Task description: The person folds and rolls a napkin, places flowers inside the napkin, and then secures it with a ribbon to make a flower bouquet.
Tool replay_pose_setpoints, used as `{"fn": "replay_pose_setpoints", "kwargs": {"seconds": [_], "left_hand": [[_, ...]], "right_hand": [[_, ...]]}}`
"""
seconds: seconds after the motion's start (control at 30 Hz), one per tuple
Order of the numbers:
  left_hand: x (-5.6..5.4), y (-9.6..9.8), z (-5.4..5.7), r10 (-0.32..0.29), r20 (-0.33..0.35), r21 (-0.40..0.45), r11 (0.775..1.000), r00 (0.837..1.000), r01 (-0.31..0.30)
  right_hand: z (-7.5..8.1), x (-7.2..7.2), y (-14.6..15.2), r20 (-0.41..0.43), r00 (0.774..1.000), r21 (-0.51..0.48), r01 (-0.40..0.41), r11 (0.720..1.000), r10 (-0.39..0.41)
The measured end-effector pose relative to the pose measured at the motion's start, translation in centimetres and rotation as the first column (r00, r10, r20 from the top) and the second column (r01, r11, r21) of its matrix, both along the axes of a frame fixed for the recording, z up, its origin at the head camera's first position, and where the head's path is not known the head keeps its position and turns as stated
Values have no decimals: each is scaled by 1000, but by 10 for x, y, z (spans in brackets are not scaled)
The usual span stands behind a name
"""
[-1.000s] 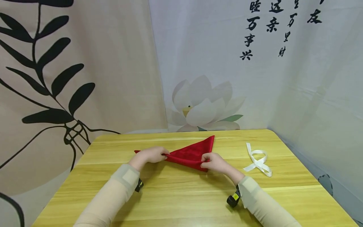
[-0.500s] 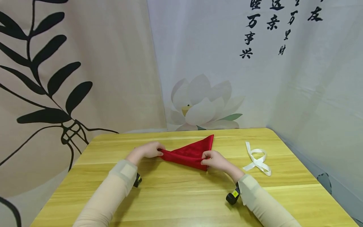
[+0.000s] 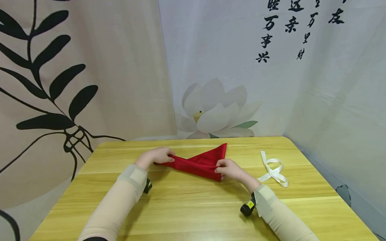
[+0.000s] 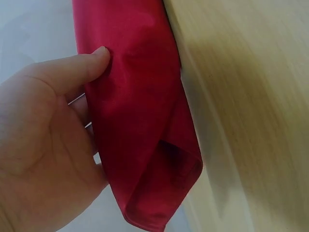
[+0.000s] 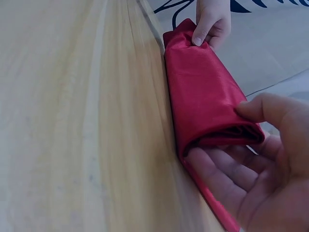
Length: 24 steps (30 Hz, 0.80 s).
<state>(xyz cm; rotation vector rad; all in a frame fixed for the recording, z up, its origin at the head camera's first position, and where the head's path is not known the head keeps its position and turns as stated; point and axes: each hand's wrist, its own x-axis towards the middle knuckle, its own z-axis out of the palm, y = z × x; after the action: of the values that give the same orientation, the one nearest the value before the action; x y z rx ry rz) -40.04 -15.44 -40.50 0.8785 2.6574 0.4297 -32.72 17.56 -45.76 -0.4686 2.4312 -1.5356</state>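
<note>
A shiny red cloth [image 3: 196, 166] lies across the far middle of the table, its near side folded over in a band and one corner pointing up at the back right. My left hand [image 3: 157, 156] holds the band's left end, thumb on top and fingers beneath, as the left wrist view shows with the cloth [image 4: 133, 92] hanging past the hand [image 4: 46, 140]. At the right end my right hand [image 3: 230, 170] pinches the layers. In the right wrist view, the folded end of the cloth [image 5: 207, 101] sits between that thumb and the fingers [image 5: 227, 174].
A looped white ribbon [image 3: 273, 172] lies on the wooden table [image 3: 193, 207] to the right of the right hand. Behind the table's far edge hangs a printed curtain [image 3: 129, 67]. Each wrist carries a small black camera [image 3: 248, 208].
My left hand has shifted slightly left and up along the cloth, and the folded band now reaches farther left. My right hand has stayed nearly in place, gripping its end.
</note>
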Motion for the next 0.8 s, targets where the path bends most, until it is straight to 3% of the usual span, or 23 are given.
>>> {"fn": "replay_pose_setpoints", "kwargs": {"seconds": [0.27, 0.5, 0.67, 0.8], "left_hand": [[-3, 1, 0, 77, 51, -20, 997, 996, -76], [-8, 4, -5, 94, 14, -9, 996, 995, -94], [-11, 7, -6, 136, -11, 4, 991, 991, -136], [-13, 10, -9, 156, -82, -23, 987, 984, -158]], "right_hand": [[-4, -5, 1, 35, 999, -43, 34, 999, -33], [-6, -9, 3, 79, 994, -74, 81, 994, -75], [-8, -11, 3, 17, 994, -16, 111, 994, -111], [-10, -13, 2, -62, 987, 62, 154, 986, -150]]}}
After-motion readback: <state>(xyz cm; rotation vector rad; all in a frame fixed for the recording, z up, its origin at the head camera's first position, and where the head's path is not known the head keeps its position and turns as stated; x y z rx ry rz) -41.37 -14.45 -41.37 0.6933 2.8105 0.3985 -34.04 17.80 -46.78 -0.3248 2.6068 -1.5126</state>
